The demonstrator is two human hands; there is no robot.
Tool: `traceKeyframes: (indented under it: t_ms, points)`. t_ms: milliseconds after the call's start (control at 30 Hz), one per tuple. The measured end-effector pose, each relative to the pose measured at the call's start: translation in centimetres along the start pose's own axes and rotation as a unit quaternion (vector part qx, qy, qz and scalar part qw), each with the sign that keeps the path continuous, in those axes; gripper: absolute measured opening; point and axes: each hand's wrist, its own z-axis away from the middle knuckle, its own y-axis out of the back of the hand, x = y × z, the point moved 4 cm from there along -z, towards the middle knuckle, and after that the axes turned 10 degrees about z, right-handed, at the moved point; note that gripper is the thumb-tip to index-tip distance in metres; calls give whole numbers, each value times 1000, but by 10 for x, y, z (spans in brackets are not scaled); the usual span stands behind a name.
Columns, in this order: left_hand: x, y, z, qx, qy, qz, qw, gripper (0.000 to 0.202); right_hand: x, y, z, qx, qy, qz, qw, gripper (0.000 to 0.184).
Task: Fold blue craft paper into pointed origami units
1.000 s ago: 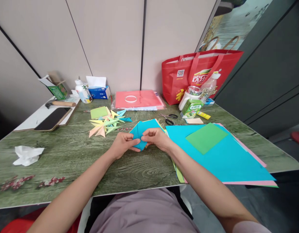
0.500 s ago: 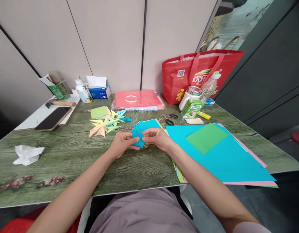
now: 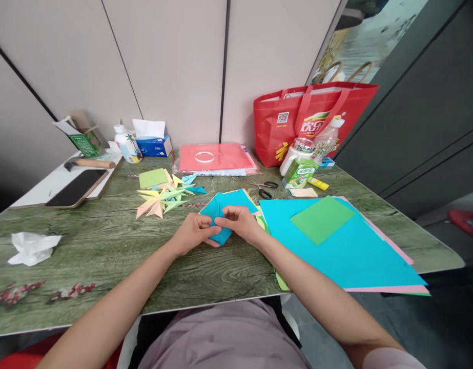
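Observation:
Both of my hands meet over a small folded piece of blue paper near the middle of the green wood-grain table. My left hand pinches its left side with curled fingers. My right hand pinches the right side, thumb and fingertips pressed together on the fold. Just beyond the hands lies a pile of folded pointed paper shapes in yellow, green, pink and blue.
Large blue sheets with a green sheet on top lie at right. Scissors, a green carton, a red bag, a pink folder, a tissue box, a phone and a crumpled tissue surround them.
My hands have kept working the blue paper in place, turning and pressing it lower toward the table. The view has shifted slightly left.

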Motion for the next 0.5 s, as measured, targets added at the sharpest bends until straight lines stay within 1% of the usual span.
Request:
traceKeyframes:
  t_ms: [100, 233, 367, 500]
  points:
    - [1, -2, 0, 18, -3, -10, 1000, 45, 2, 0, 0, 18, 1, 22, 1000, 43]
    - [0, -3, 0, 42, -8, 1, 999, 45, 2, 0, 0, 36, 15, 39, 998, 41]
    - [-3, -2, -1, 39, -1, 9, 999, 40, 0, -1, 1, 61, 30, 66, 996, 40]
    - [-3, -2, -1, 43, 3, 27, 999, 38, -3, 0, 1, 81, 29, 88, 992, 41]
